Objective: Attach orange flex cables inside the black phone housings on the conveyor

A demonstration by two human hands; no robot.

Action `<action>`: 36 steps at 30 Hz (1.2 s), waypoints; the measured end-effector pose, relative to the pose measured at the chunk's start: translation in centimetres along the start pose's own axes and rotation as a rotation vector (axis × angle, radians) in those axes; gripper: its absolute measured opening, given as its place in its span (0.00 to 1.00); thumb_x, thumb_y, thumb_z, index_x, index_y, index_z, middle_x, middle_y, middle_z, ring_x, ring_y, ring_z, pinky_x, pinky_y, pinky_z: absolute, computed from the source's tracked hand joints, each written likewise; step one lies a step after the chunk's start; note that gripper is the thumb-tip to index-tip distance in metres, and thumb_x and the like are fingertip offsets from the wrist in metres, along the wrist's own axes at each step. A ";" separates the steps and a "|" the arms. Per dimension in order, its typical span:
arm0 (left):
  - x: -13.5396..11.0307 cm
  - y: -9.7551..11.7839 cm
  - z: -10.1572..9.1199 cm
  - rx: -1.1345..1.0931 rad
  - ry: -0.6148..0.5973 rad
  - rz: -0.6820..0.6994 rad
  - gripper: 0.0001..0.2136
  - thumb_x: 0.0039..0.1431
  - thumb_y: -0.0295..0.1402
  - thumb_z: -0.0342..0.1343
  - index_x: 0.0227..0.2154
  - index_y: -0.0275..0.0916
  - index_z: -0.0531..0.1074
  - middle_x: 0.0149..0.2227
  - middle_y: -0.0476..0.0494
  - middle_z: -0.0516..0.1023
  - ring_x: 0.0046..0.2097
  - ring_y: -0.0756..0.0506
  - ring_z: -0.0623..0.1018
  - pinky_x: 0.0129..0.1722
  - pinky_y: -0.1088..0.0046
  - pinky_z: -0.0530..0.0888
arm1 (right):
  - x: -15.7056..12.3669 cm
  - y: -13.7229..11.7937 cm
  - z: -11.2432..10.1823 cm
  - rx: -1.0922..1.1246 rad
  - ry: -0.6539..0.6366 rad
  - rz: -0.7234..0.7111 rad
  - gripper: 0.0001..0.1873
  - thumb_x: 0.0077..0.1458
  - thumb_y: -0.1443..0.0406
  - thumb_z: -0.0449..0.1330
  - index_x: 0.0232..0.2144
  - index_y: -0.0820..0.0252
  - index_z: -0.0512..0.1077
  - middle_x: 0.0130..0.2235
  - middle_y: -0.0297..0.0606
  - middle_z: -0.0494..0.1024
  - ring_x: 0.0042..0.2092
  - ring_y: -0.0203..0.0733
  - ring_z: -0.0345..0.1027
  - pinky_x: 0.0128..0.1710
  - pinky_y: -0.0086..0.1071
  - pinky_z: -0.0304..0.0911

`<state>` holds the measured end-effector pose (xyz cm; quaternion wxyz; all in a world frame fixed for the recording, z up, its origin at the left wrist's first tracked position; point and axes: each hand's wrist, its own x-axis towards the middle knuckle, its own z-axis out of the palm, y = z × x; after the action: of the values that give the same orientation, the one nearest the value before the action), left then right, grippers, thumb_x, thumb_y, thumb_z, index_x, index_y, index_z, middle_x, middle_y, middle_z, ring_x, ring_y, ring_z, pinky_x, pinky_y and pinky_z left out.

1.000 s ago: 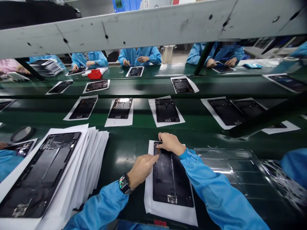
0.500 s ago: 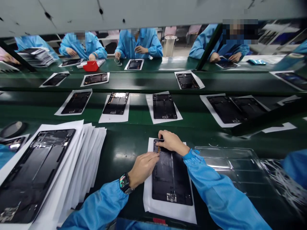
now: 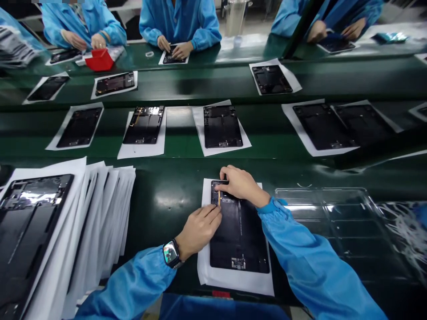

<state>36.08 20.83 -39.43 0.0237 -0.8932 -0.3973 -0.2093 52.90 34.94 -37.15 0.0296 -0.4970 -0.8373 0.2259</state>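
Observation:
A black tablet back panel (image 3: pixel 239 238) lies on a white sheet (image 3: pixel 233 280) on the green bench right before me. My right hand (image 3: pixel 242 186) rests curled on the panel's top left corner, fingertips pressing a thin orange strip (image 3: pixel 219 198). My left hand (image 3: pixel 199 227), with a smartwatch (image 3: pixel 171 253) on its wrist, lies on the panel's left edge, fingers held together and touching just below that strip. Both arms wear blue sleeves.
A stack of white sheets with a panel on top (image 3: pixel 31 222) sits at my left. A clear plastic tray (image 3: pixel 333 222) lies at my right. Several more panels on sheets (image 3: pixel 222 126) lie on the green belt beyond. Other people in blue work at the far side, beside a red box (image 3: pixel 99 60).
The camera has tilted down, so the grey overhead beam has left the view. My left hand's fingers have slid slightly onto the panel toward the strip. My right hand stays on the corner.

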 end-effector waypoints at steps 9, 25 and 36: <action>0.1 0.2 -0.1 0.003 -0.051 0.005 0.12 0.68 0.24 0.44 0.43 0.30 0.73 0.48 0.36 0.77 0.50 0.40 0.76 0.46 0.63 0.76 | 0.0 -0.4 -0.5 -0.033 -0.042 0.036 0.17 0.52 0.53 0.67 0.33 0.54 0.66 0.36 0.31 0.70 0.33 0.38 0.66 0.27 0.32 0.48; 0.7 -1.6 -2.9 -0.210 -0.327 -0.006 0.11 0.65 0.30 0.51 0.48 0.34 0.71 0.57 0.37 0.68 0.58 0.37 0.68 0.52 0.59 0.73 | -8.7 -2.1 -2.8 0.276 -0.028 0.050 0.09 0.62 0.67 0.55 0.33 0.56 0.74 0.31 0.32 0.79 0.35 0.40 0.73 0.38 0.30 0.62; -0.2 -1.4 -2.8 -0.294 -0.260 -0.001 0.12 0.61 0.28 0.54 0.46 0.33 0.73 0.57 0.35 0.70 0.61 0.36 0.66 0.57 0.58 0.70 | -14.2 -3.4 1.6 0.227 0.170 0.044 0.09 0.66 0.64 0.48 0.45 0.56 0.66 0.42 0.40 0.77 0.39 0.44 0.74 0.39 0.35 0.66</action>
<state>33.96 21.04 -37.11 -0.1585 -0.9063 -0.3629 -0.1477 56.80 21.04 -34.67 0.1514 -0.5262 -0.7897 0.2768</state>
